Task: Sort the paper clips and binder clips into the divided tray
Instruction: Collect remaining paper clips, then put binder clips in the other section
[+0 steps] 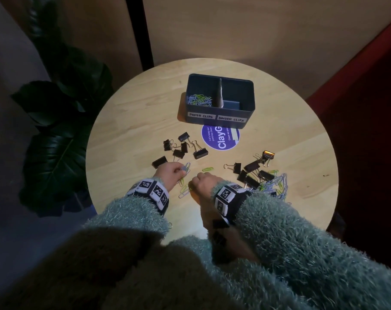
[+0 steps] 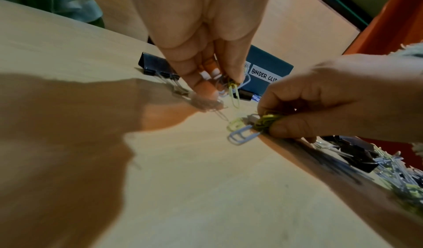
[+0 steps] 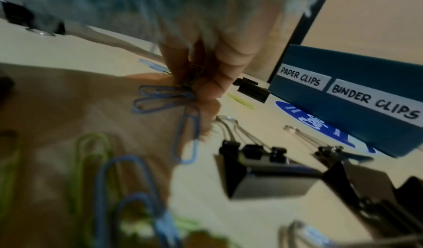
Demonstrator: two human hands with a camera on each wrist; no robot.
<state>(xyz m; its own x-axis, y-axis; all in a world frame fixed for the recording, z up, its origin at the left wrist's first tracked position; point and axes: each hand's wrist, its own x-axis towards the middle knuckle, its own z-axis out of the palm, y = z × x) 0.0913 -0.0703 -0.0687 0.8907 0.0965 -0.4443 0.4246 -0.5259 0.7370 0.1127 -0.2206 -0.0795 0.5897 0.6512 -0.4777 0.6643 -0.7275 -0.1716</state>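
A dark divided tray (image 1: 234,78) stands at the back of the round table, labelled PAPER CLIPS on the left and BINDER CLIPS on the right. Blue and green paper clips (image 1: 199,100) lie in its left compartment. My left hand (image 1: 182,172) pinches a few paper clips (image 2: 234,92) just above the table. Close beside it, my right hand (image 1: 193,185) grips a bunch of green and blue paper clips (image 3: 160,100). Black binder clips (image 1: 183,146) lie scattered beyond the left hand. A mixed pile of clips (image 1: 264,177) sits right of my right hand.
A purple round sticker (image 1: 220,137) lies in front of the tray. One green paper clip (image 1: 208,169) lies loose ahead of the hands. A dark leafy plant (image 1: 62,121) stands off the table's left edge, and a black post (image 1: 141,30) rises behind.
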